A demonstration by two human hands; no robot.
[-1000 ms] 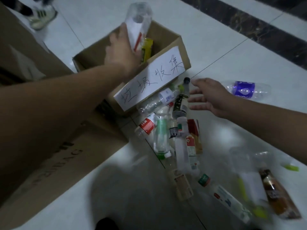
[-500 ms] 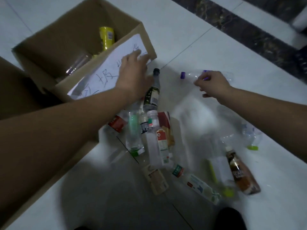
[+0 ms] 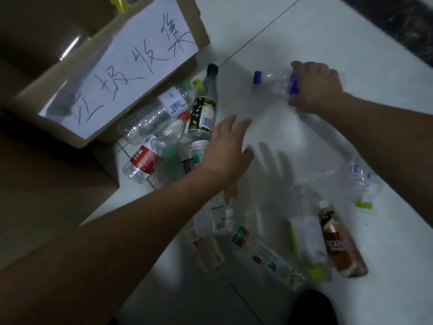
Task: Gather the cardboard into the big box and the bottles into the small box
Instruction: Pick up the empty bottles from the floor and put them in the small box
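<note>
My right hand grips a clear bottle with a purple cap and label lying on the white floor, right of the small box. The small cardboard box with a handwritten paper sign stands at top left; a yellow item and a clear bottle show inside it. My left hand hovers with spread fingers over the pile of bottles, holding nothing. Beside it lies a dark-capped bottle with a green and yellow label. A red-labelled bottle lies by the box's corner.
The big cardboard box's side fills the left edge. Several more bottles lie scattered lower right, among them a brown drink bottle and a crushed clear one. A dark shoe tip shows at the bottom. Dark tiles border the top right.
My left hand has left the box's sign and moved down right over the pile. My right hand has closed round the purple-labelled bottle. The camera has dipped closer to the floor.
</note>
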